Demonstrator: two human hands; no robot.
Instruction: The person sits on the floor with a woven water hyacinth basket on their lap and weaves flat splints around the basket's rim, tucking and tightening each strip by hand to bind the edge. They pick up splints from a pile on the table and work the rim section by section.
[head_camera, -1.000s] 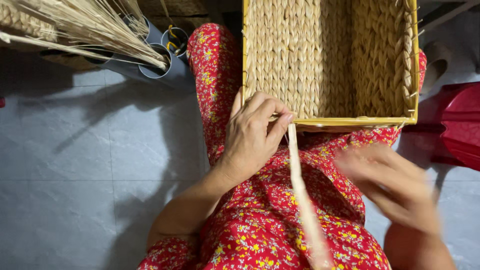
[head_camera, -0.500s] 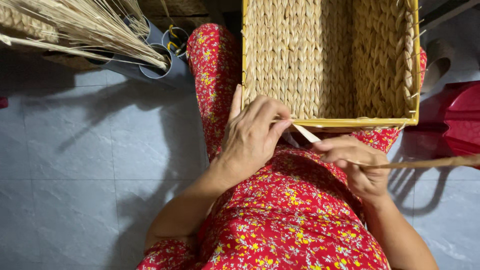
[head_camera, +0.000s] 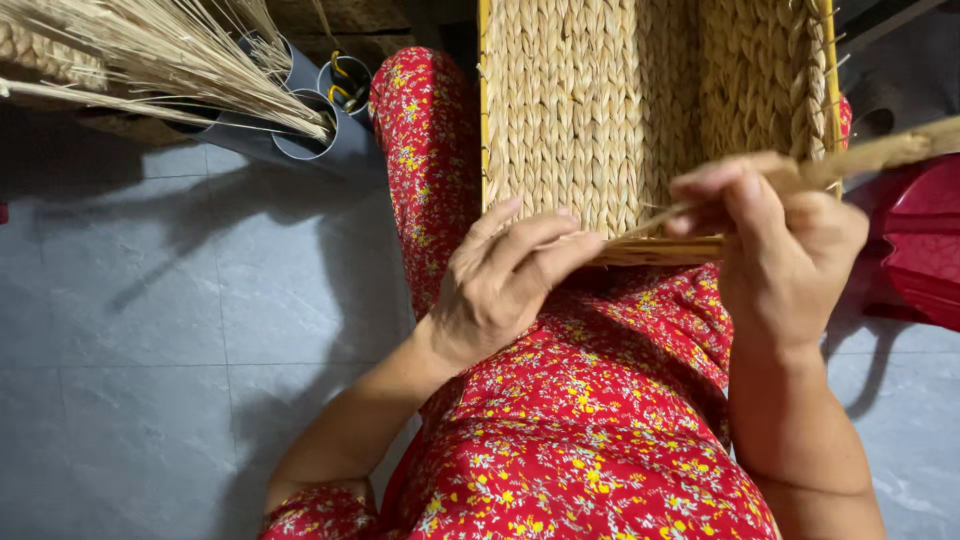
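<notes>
A rectangular woven straw basket (head_camera: 580, 110) with a yellow frame rim rests on my lap, which is covered in red flowered cloth. My left hand (head_camera: 505, 275) pinches the near rim of the basket at its front edge. My right hand (head_camera: 785, 250) is raised in front of the basket's right part and grips a long dried straw strand (head_camera: 870, 155). That strand runs from the rim near my left fingers up and out to the right edge of the view.
A bundle of dried straw stalks (head_camera: 150, 50) lies at the top left over grey pipe sections (head_camera: 310, 135). A red plastic object (head_camera: 925, 250) sits at the right. Grey tiled floor (head_camera: 150, 330) spreads to the left.
My right hand has risen from my lap to the basket's front, pulling the strand up and to the right. My left hand stayed on the near rim.
</notes>
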